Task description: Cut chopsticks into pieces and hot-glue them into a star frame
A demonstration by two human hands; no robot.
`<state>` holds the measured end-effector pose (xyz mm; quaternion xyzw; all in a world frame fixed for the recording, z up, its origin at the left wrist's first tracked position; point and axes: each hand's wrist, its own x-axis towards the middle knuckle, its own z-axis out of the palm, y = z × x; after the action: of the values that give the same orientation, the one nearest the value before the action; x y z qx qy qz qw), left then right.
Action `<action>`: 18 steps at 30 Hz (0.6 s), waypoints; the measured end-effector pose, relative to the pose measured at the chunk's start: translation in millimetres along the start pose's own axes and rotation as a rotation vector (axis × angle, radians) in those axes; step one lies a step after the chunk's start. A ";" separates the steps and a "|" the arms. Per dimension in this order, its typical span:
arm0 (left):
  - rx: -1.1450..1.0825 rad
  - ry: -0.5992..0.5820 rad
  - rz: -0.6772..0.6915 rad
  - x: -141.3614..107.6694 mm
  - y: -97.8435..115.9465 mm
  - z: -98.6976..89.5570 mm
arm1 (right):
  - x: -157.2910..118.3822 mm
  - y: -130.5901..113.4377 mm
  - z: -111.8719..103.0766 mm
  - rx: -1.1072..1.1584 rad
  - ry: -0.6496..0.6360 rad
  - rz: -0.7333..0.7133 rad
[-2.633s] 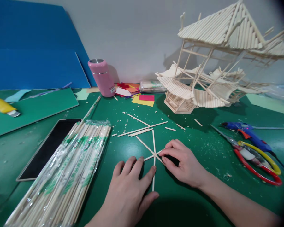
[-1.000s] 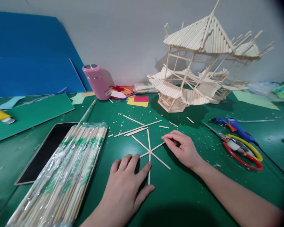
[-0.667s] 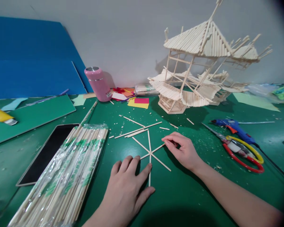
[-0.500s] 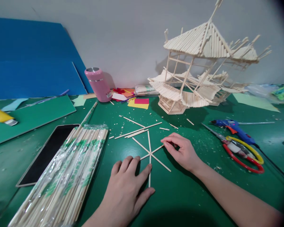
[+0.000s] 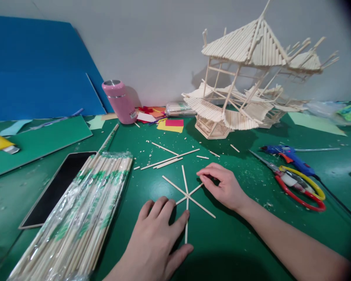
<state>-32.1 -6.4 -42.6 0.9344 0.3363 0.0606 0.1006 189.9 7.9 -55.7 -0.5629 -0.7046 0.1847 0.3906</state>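
Observation:
Several thin wooden sticks cross at one middle point as a six-armed star (image 5: 201,205) lying on the green table. My left hand (image 5: 160,230) is spread palm down at the star's near left side. Its index fingertip touches the arm that points toward me, and its other fingers cover the end of the lower-left arm. At the upper-right arm, my right hand (image 5: 220,185) has thumb and index finger pinched at the stick's end. Beyond the star lie loose sticks (image 5: 175,157) and short cut pieces.
On the left, a plastic-wrapped bundle of sticks (image 5: 84,210) overlaps a dark phone-like slab (image 5: 58,183). Scissors (image 5: 298,187) and a blue glue gun (image 5: 291,156) lie on the right. Behind stand a pink flask (image 5: 119,103) and a stick-built pavilion model (image 5: 242,78).
The stick star has slid a little toward me and slightly right, with both hands keeping their places on it. The view has tipped slightly.

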 end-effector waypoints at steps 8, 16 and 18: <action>0.002 0.013 0.014 -1.1 -1.9 2.1 | 0.5 0.0 0.2 -0.009 -0.012 0.006; -0.133 0.126 0.023 3.4 -4.6 -1.5 | -0.1 2.3 -0.1 -0.014 -0.016 0.016; -0.193 0.239 -0.025 5.4 -7.7 -1.6 | -0.6 2.2 -0.6 -0.014 -0.012 0.022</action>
<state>-33.0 3.1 -42.6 0.9022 0.3503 0.2021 0.1501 191.8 7.9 -57.1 -0.5720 -0.7022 0.1875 0.3803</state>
